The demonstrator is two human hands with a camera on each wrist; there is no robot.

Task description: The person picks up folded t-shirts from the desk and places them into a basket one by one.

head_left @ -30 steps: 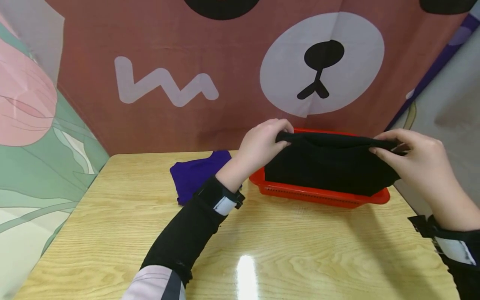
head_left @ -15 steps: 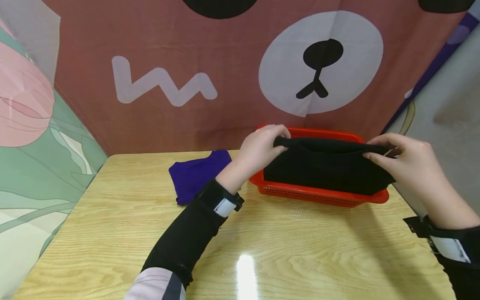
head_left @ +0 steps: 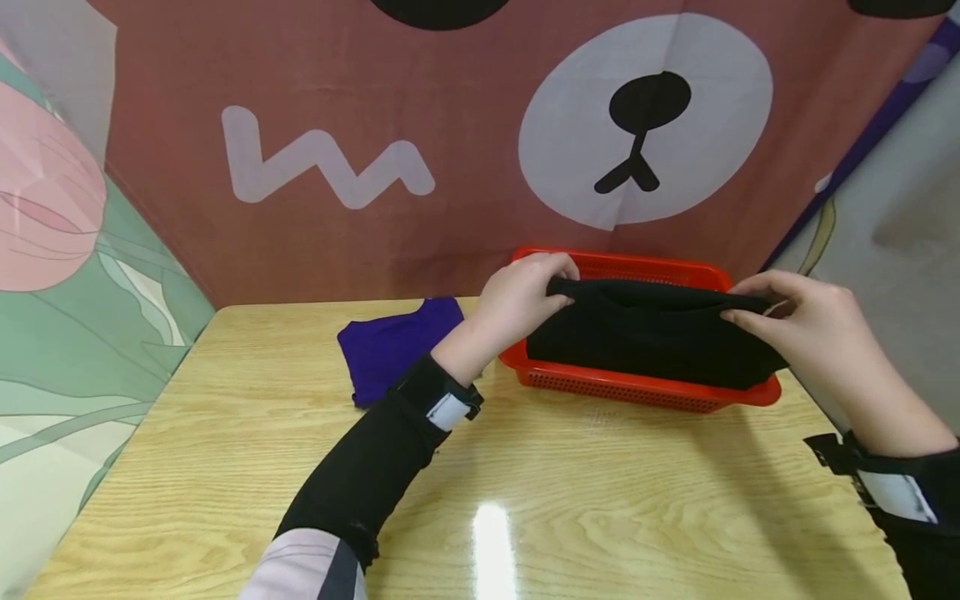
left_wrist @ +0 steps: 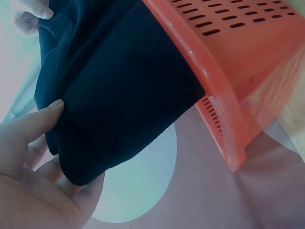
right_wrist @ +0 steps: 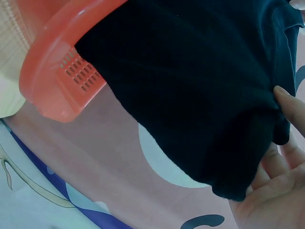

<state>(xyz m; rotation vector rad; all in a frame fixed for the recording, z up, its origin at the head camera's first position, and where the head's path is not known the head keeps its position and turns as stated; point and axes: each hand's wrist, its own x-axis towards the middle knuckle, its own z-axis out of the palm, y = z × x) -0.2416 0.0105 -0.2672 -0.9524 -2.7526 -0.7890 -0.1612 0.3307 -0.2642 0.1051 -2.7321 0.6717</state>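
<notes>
A folded black cloth, perhaps a garment (head_left: 652, 333), hangs between both hands over the red plastic basket (head_left: 622, 387). The left hand (head_left: 521, 296) pinches its upper left corner between thumb and fingers. At the upper right corner, the right hand (head_left: 813, 333) grips the cloth the same way. In the left wrist view, the black cloth (left_wrist: 124, 86) drops from the fingers to the basket's rim (left_wrist: 195, 62). The right wrist view shows the cloth's (right_wrist: 190, 86) other end beside the basket (right_wrist: 47, 71). How far the cloth reaches inside the basket is hidden.
A folded purple cloth (head_left: 386, 346) lies on the wooden table (head_left: 225, 467), left of the basket and partly behind the left forearm. Behind the table hangs a brown curtain with a bear face (head_left: 450, 250). A pale wall covering (head_left: 900, 242) closes the right side.
Both hands, still holding the black cloth, have sunk slightly toward the basket. The right hand has also shifted a little to the left. More of the basket's back rim shows.
</notes>
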